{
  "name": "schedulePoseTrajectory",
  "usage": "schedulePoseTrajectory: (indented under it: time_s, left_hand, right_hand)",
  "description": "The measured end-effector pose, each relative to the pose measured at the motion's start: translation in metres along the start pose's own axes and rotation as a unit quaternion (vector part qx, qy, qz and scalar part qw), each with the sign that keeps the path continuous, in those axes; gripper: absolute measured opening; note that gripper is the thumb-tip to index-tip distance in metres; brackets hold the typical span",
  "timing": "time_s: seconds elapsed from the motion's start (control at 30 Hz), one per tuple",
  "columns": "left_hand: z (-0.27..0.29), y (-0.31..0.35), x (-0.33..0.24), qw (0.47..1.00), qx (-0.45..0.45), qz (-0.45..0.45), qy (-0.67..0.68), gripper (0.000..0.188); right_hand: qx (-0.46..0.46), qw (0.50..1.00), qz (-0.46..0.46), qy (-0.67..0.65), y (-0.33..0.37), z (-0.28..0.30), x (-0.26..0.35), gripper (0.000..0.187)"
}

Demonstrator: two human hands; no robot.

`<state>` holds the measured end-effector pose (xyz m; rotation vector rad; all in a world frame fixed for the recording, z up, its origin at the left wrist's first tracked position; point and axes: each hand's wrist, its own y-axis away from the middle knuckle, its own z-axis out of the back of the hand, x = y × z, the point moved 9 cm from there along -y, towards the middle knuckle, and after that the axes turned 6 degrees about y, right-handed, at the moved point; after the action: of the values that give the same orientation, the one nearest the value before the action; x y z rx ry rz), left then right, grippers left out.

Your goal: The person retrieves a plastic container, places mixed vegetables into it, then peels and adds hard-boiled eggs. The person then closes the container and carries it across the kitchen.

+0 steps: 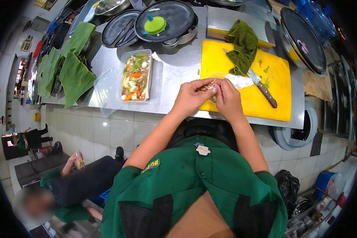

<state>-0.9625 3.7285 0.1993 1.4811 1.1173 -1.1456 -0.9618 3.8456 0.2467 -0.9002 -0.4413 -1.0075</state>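
Observation:
My left hand [192,96] and my right hand [228,99] meet over the near left edge of a yellow cutting board [279,107]. Fingertips of both hands pinch together on something small and pale, too hidden to name. Beside my right hand a piece of white plastic [242,82] lies on the board. A knife [261,89] with a brown handle rests to its right, its blade partly under a crumpled dark green cloth [242,43]. Green chilli pieces [267,82] are scattered near the knife.
Left of my hands stands a clear tub [148,93] of cut mixed vegetables, its lid [106,89] beside it. Banana leaves [75,75] lie farther left. Black round lids [168,20] and pots line the back. Another person [83,180] is at the lower left.

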Motion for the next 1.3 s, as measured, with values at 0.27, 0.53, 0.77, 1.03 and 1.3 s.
schedulePoseTrajectory:
  time_s: [0.27, 0.53, 0.77, 1.03, 1.3]
  left_hand:
    - [0.002, 0.001, 0.001, 0.994, 0.037, 0.033, 0.092, 0.034]
    - [0.018, 0.001, 0.034, 0.972, -0.054, 0.058, 0.219, 0.030]
    - [0.015, 0.008, 0.020, 0.983, -0.102, -0.099, 0.112, 0.029]
    - [0.008, 0.006, 0.040, 0.932, -0.048, 0.069, 0.352, 0.030]
    - [0.013, 0.007, 0.053, 0.907, -0.050, 0.132, 0.396, 0.031]
  right_hand:
    - [-0.018, 0.994, -0.073, -0.075, 0.004, -0.001, -0.013, 0.008]
    - [0.022, 0.898, -0.284, -0.336, 0.026, -0.036, -0.052, 0.016]
    - [-0.023, 0.904, -0.288, -0.315, 0.027, -0.038, -0.052, 0.013]
    - [-0.041, 0.952, -0.227, -0.200, 0.020, -0.028, -0.044, 0.011]
    - [-0.014, 0.945, -0.227, -0.234, 0.020, -0.029, -0.040, 0.012]
